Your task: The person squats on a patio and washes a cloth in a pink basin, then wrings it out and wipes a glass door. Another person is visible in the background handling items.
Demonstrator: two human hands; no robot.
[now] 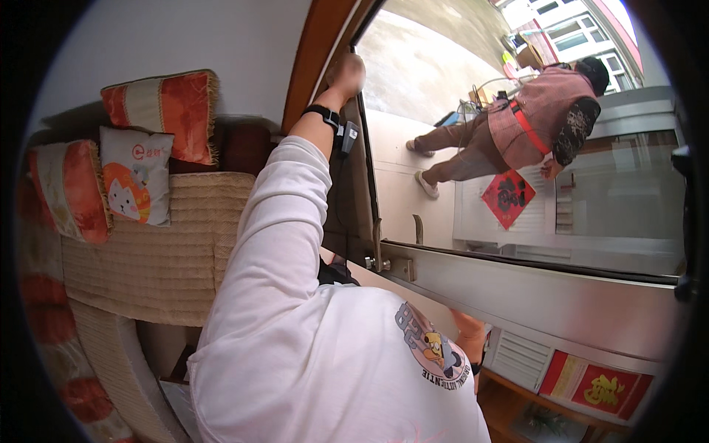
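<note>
My left hand (349, 73) is raised, with a black watch (323, 113) on its wrist. It touches the upper part of the door frame (332, 47), beside the glass pane; its fingers are blurred, so their grip is unclear. Next to the wrist hangs a small black box (349, 139), from which a thin cable runs down. Below it, a metal lever handle (379, 252) stands on the glass door (498, 288). Part of my right forearm (468, 335) shows beyond my white sweatshirt (343, 360), while my right hand is out of view.
Through the glass, a person (515, 124) in a cap and checked vest stands outside, near a red diamond-shaped paper sign (508, 198). To the left, cushions (135, 177) rest on a sofa (138, 266) with a quilted beige cover. A low wooden unit (515, 390) is at lower right.
</note>
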